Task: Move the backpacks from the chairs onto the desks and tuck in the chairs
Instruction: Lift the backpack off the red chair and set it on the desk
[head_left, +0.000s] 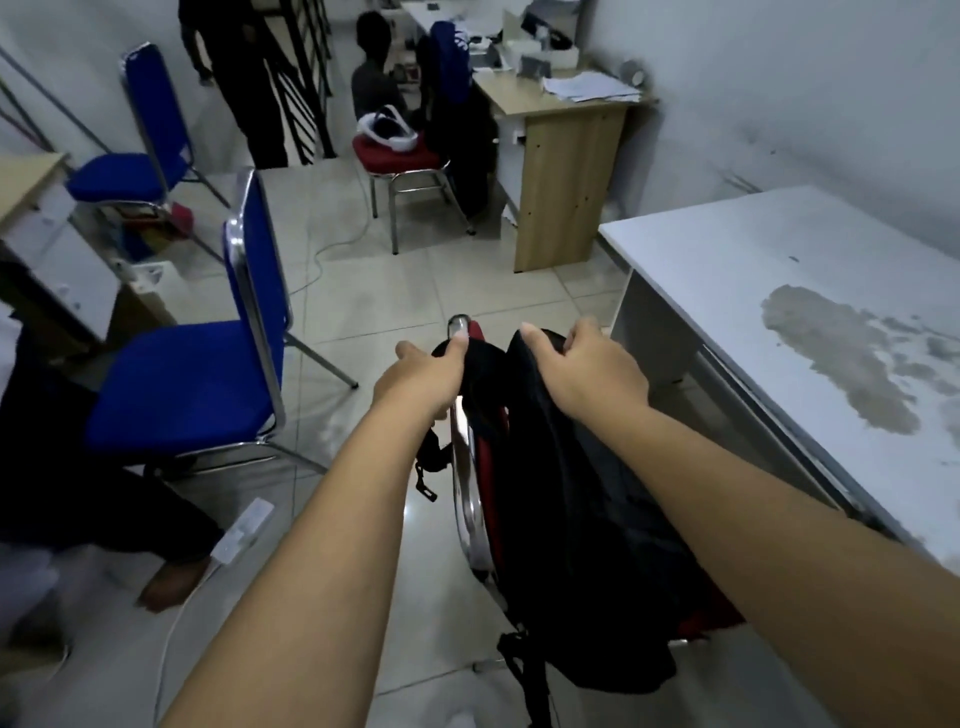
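A black backpack (582, 530) sits on a red chair with a chrome frame (464, 483), right below me. My left hand (423, 382) grips the backpack's black strap over the chair's backrest. My right hand (587, 371) grips the top edge of the backpack. To the right stands a white desk (769, 270) with a worn grey patch on its top. The chair's seat is mostly hidden under the bag.
A blue chair (218, 374) stands to my left, another blue chair (150, 150) behind it. A red chair (402, 156) with a white item stands by a wooden desk (566, 156) with papers. People stand and sit at the back; a person's foot and a power strip (244, 530) lie left.
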